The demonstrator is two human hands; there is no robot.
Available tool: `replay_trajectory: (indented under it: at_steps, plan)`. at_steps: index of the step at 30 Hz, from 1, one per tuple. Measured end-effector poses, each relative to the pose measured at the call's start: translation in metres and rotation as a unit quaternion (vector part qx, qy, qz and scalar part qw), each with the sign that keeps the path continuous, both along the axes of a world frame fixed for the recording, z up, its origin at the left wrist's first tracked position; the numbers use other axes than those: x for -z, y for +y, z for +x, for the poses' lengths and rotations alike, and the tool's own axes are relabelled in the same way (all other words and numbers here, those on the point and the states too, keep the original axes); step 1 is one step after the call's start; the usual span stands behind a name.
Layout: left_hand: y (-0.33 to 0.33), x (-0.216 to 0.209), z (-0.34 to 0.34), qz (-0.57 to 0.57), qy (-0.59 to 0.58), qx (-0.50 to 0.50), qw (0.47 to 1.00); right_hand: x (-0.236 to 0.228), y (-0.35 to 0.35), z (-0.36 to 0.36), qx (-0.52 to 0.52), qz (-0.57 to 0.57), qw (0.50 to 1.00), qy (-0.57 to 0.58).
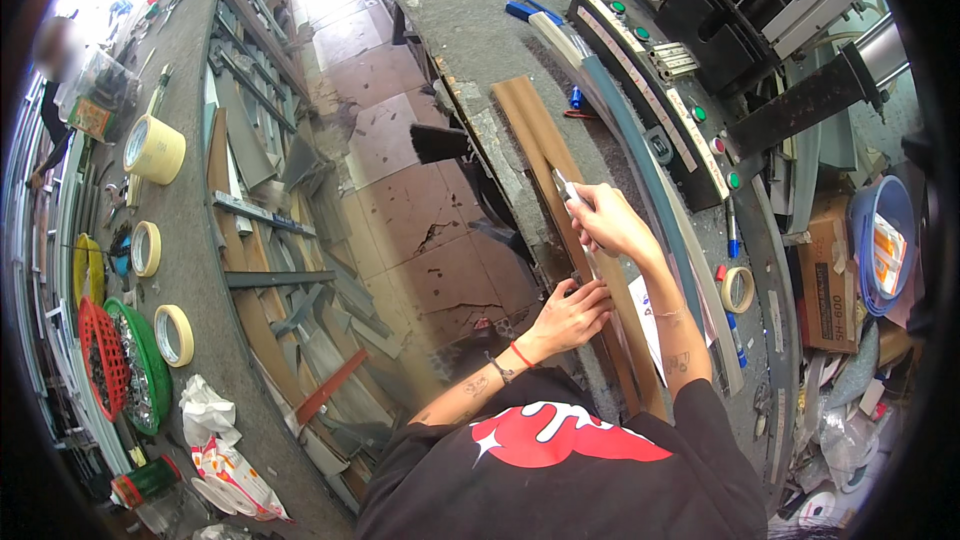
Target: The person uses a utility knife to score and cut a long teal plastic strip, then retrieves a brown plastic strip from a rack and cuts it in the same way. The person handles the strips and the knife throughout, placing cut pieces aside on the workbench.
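Note:
A long brown strip, wood-like in colour, lies lengthwise along the bench in front of me. My right hand is closed round a slim silver-grey cutter, whose tip points at the strip's face. Lower on the strip, my left hand grips it by the near edge with curled fingers. Part of the strip is hidden under both hands. A white paper sheet with marks on it sticks out beside my right forearm.
Right of the strip run a curved blue-grey profile and a black panel with green buttons. A tape roll and markers lie there. On the left bench are tape rolls and a red basket.

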State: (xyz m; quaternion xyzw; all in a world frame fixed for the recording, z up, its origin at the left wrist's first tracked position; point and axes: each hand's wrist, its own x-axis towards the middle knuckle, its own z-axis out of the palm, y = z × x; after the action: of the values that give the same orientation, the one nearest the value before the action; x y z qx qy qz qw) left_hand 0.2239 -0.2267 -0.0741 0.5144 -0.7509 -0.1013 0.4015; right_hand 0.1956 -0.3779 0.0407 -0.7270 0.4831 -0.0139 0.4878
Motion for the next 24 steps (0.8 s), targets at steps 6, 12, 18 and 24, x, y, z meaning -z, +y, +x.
replay_trajectory:
  at_steps: [6, 12, 18, 24]
  plan:
    - [-0.001, 0.0, 0.0, -0.01, 0.011, -0.002, 1.0, -0.008, -0.004, -0.001, -0.008, -0.005, 1.0, -0.001]
    - [0.0, 0.003, 0.0, -0.008, 0.017, 0.004, 1.0, -0.002, -0.014, 0.013, -0.012, -0.014, 1.0, -0.013]
    - [-0.001, 0.004, -0.001, -0.019, 0.015, -0.002, 1.0, 0.022, -0.057, 0.056, -0.015, -0.046, 0.999, -0.02]
    - [-0.001, 0.0, -0.001, -0.001, 0.001, -0.004, 1.0, 0.009, -0.113, 0.127, 0.024, -0.258, 0.963, -0.075]
